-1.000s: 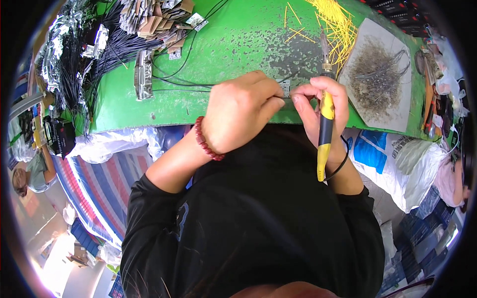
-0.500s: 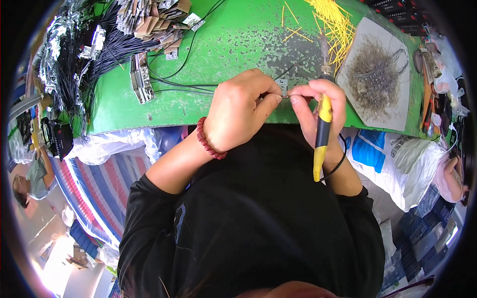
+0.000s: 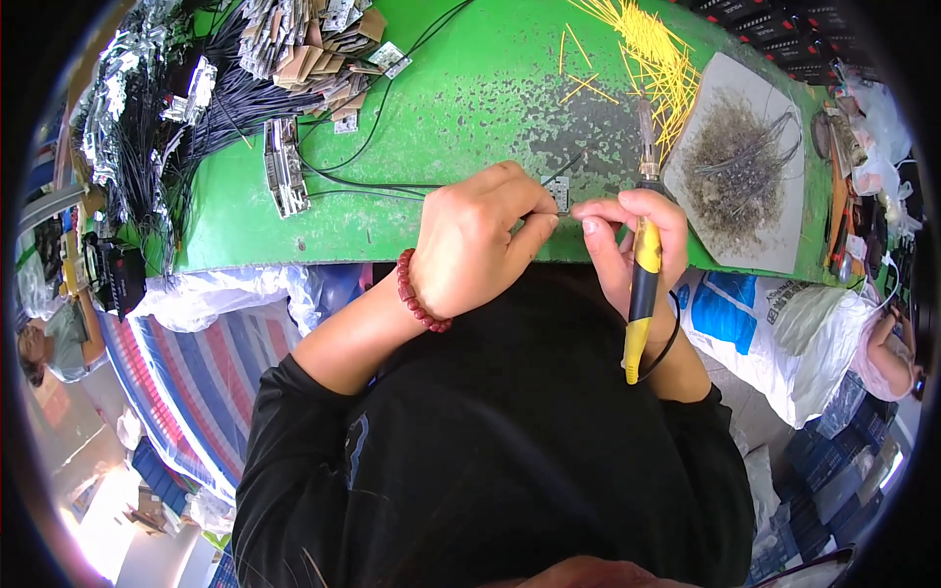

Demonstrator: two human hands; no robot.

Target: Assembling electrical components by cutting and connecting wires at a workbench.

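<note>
Nearest: soldering iron (image 3: 642, 294), yellow/black handle, in the R hand (image 3: 670, 245); grip's wrapped round it, tip pointing away from body. Prob. light + stiff; heat can't be seen, so assume hot tip, hold handle only. R thumb + index also meet at the small board (image 3: 557, 190); can't tell what's btwn them.

L hand (image 3: 482, 233): grip pinched, apparently on the board's lower edge; whether a wire's in there too is hidden. Board sits btwn both hands, near the front edge of the green table (image 3: 441, 108). Prob. v. light, rigid, fiddly, joints fragile: take it by the edges, not the wire.

Black wires (image 3: 377, 185) run L from the L hand to a metal housing (image 3: 285, 169). Wires prob. bendy/springy, a tug cd shift the board; housing prob. stiff, slick, so hold its sides.

Farther R: grey plate (image 3: 723, 76) w/ dark residue. Far side: thin yellow tubes (image 3: 642, 44), prob. featherlight.
</note>
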